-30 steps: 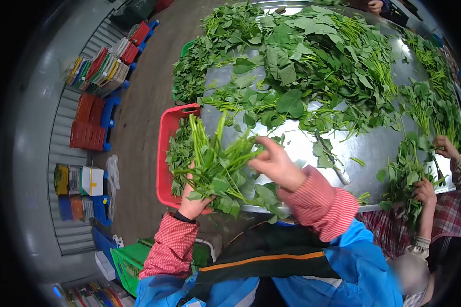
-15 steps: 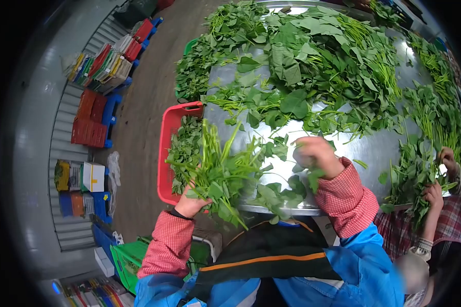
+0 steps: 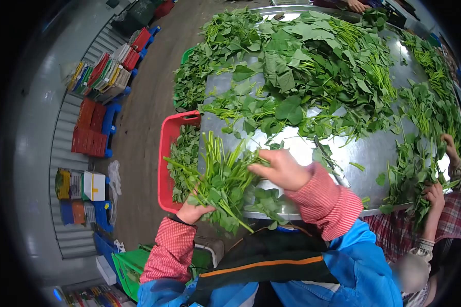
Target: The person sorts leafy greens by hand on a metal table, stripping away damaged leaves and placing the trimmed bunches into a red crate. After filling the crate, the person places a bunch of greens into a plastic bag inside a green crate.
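My left hand (image 3: 192, 209) is wrapped round a thick bunch of leafy green stems (image 3: 220, 179), held over the near left corner of the metal table (image 3: 366, 156). At the right side of that bunch is my right hand (image 3: 281, 169), its thumb and fingers closed toward the stems; what lies between the fingertips is hard to see. More loose leaves (image 3: 265, 202) hang by the table's near edge. A large heap of leafy greens (image 3: 322, 66) covers the far part of the table.
A red crate (image 3: 165, 174) with greens stands left of the table, and a green crate (image 3: 182, 92) beyond it. At the right a co-worker's hands (image 3: 435, 195) hold greens. Another person's hand (image 3: 356, 6) shows at the far edge. Stacked crates (image 3: 89, 125) line the wall.
My right hand has moved left from over the table to the bunch. My left hand still holds the bunch, slightly lower. A dark, thin object on the table is now uncovered.
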The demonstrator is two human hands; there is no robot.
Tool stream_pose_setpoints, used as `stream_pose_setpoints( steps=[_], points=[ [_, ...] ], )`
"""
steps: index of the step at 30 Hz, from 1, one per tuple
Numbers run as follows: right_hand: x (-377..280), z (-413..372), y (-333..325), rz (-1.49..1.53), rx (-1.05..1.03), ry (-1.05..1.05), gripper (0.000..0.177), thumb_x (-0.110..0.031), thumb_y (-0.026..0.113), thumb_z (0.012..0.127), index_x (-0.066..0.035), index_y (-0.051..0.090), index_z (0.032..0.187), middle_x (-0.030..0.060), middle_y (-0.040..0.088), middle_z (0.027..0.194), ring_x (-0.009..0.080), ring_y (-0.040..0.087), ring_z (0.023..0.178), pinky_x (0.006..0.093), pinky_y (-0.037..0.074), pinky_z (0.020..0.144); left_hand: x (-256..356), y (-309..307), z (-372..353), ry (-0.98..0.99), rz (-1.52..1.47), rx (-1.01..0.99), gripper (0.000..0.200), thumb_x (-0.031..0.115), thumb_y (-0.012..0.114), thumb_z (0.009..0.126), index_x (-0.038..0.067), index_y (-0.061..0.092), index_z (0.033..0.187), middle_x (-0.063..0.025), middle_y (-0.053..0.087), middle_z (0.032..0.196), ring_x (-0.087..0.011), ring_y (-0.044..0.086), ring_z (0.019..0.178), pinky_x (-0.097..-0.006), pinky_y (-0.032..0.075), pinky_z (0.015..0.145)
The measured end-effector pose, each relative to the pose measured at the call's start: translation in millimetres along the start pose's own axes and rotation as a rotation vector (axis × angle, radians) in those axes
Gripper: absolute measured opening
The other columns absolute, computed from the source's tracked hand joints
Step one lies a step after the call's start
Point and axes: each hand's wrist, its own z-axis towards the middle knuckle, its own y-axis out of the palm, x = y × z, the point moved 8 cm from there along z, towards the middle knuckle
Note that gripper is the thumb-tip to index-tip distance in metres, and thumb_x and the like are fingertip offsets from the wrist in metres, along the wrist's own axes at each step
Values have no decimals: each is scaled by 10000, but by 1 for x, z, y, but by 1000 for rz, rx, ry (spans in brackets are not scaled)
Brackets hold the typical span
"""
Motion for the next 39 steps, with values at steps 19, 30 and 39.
stream_pose_setpoints(
  steps=[19, 30, 39],
  points=[
    [19, 19, 42, 519, -67, 149, 441, -312, 657, 844, 43, 578, 1093, 111, 642, 842, 171, 607, 808, 305, 488, 735, 37, 7, -14, 146, -631, -201, 698, 242, 687, 835, 38, 341, 1406, -145, 453, 1363, -273, 482, 1222, -398, 423, 1017],
    [94, -24, -55, 905, 715, 326, 172, -168, 519, 863, -25, 538, 769, 30, 517, 649, 130, 514, 586, 275, 412, 548, -8, -10, -30, -120, -525, -48, 706, 214, 728, 779, 30, 389, 1370, -126, 504, 1307, -242, 515, 1169, -377, 434, 990],
    [-14, -6, -34, -19, 183, -233, 438, -366, 724, 754, -19, 634, 1005, 150, 559, 935, 308, 533, 934, 369, 436, 822, -25, -24, -28, -186, -413, -20, 713, 191, 763, 734, 23, 429, 1341, -111, 545, 1262, -217, 542, 1125, -360, 442, 968]
  ],
)
